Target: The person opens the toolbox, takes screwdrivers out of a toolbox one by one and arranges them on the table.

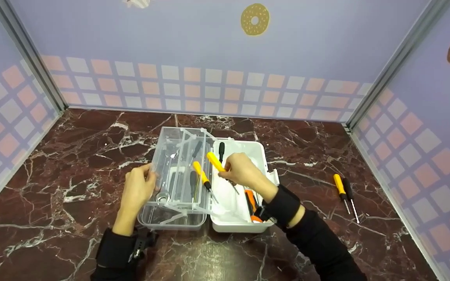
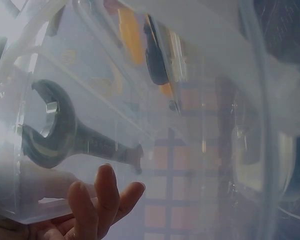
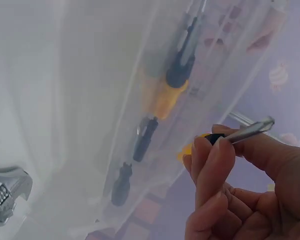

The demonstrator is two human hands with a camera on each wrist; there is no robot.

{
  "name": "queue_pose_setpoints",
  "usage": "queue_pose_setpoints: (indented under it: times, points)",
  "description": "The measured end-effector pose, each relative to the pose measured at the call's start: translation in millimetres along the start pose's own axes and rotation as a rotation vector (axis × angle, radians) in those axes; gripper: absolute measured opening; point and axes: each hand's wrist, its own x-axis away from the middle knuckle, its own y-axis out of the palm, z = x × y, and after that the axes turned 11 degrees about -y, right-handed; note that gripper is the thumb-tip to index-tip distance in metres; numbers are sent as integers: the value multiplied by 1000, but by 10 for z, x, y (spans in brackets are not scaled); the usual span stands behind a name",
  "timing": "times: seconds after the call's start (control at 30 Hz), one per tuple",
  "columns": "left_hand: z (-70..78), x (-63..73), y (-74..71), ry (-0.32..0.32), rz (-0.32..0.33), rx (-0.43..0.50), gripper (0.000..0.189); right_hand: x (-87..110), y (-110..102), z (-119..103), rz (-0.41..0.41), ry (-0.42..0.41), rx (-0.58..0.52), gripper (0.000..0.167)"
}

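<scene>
In the head view my left hand (image 1: 137, 187) grips the left edge of a clear plastic tray (image 1: 156, 156), part of an open toolbox. Through the plastic, an open-ended wrench (image 2: 55, 130) shows near the fingers. My right hand (image 1: 244, 171) pinches a yellow-and-black screwdriver (image 1: 215, 160) above the white toolbox base (image 1: 225, 226); its shaft slants down to the right. Another yellow-handled screwdriver (image 1: 201, 173) lies at the tray's right side. A black-handled tool (image 1: 221, 150) lies at the base's far left, and an orange-and-black tool (image 1: 251, 199) is partly hidden behind my right wrist.
On the marbled tabletop to the right lie a yellow screwdriver (image 1: 339, 185) and a black one (image 1: 347, 189). An adjustable wrench (image 3: 9, 192) shows in the right wrist view. Patterned panels (image 1: 209, 86) stand at the back and both sides.
</scene>
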Motion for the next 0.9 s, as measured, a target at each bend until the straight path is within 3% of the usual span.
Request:
queue_pose_setpoints:
  times: [0.33,0.53,0.9]
  points:
    - [-7,-1,-1,4,-1,-5,33,290,-355,277,93,63,-125,15]
    - [0,-3,3,4,-3,3,33,522,-488,620,159,64,-37,16]
    - [-10,0,8,20,15,13,31,930,-638,1243,181,234,73,22]
